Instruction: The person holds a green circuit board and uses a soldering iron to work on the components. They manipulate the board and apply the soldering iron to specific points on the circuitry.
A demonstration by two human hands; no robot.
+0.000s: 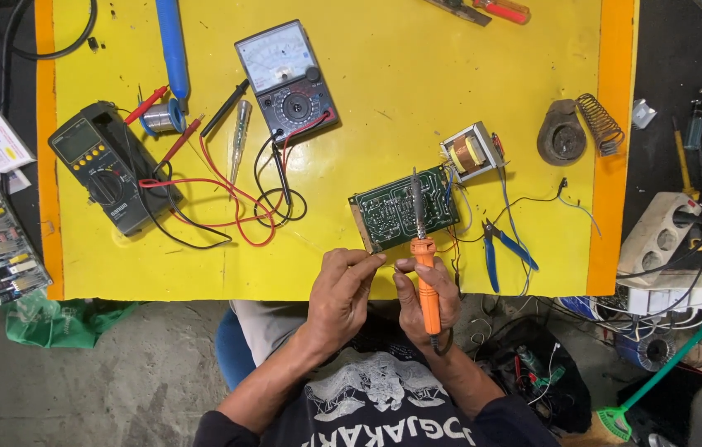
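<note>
My right hand [427, 294] grips the orange handle of a soldering iron [422, 248], whose dark tip points up over a green circuit board [404, 209] lying on the yellow table [417, 74]. My left hand [342, 294] sits just left of it at the table's near edge, fingertips pinched together close to the right thumb; whether something small is held there I cannot tell. A small transformer [471, 152] is wired to the board's upper right corner.
Blue-handled cutters [504, 248] lie right of the board. An analog multimeter [286, 78], a digital multimeter [111, 165] with red and black leads, a solder spool [163, 117] and a blue tool are at left. A soldering iron stand [570, 132] sits at right.
</note>
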